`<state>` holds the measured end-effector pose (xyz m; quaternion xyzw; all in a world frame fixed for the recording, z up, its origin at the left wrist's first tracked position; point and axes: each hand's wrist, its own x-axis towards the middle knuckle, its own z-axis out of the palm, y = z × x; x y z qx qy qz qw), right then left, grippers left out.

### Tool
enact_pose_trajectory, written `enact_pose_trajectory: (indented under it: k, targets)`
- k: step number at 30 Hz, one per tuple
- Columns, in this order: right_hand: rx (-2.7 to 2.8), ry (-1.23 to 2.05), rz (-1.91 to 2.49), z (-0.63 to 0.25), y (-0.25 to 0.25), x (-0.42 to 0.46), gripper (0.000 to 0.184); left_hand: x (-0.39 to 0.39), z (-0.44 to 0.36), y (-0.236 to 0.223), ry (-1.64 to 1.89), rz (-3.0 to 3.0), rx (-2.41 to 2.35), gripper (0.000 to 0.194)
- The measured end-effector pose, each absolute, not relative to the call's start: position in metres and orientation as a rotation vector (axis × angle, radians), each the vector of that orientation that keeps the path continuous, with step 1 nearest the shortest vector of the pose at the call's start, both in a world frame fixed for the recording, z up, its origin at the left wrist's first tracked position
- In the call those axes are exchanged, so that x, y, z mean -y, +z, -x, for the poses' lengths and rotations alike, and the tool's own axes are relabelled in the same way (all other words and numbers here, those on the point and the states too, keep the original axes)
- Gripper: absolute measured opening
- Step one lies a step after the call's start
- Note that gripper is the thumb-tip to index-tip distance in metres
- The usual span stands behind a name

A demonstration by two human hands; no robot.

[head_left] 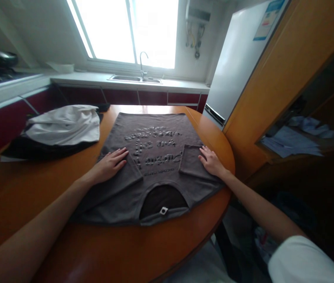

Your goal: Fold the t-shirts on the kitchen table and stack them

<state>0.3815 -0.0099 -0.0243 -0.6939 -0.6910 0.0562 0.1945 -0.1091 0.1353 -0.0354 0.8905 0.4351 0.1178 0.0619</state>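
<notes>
A dark grey T-shirt with raised lettering lies spread on the wooden table, its neckline towards me. Both sleeves are folded inward over the front. Flat on the folded left-hand sleeve rests my left hand, fingers stretched out. My right hand lies on the outer edge of the other folded sleeve, its fingers slightly apart. Inside the neck opening a small white label shows.
A heap of white and black clothes lies at the table's left. Beyond are a counter with a sink and a fridge. At right, an orange wooden cabinet has papers on its shelf.
</notes>
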Motion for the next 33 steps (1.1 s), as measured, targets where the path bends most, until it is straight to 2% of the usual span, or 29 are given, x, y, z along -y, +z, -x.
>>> enact_pose_trajectory:
  k: [6, 19, 28, 33]
  targets:
    - [1.848, 0.064, 1.961, -0.384, -0.01, 0.022, 0.056, -0.133, 0.108, -0.034, 0.338, -2.687, -1.303, 0.078]
    - [1.92, 0.066, 2.099, -0.383, -0.043, 0.034, 0.062, -0.115, 0.103, -0.018, 0.404, -2.572, -1.277, 0.079]
    - [1.941, -0.001, 2.079, -0.39, -0.053, 0.034, 0.066, -0.077, 0.116, 0.058, 0.772, -2.395, -1.196, 0.086]
    - [1.93, -0.024, 2.072, -0.391, -0.057, 0.034, 0.068, -0.054, 0.124, 0.104, 0.804, -2.319, -1.205, 0.077]
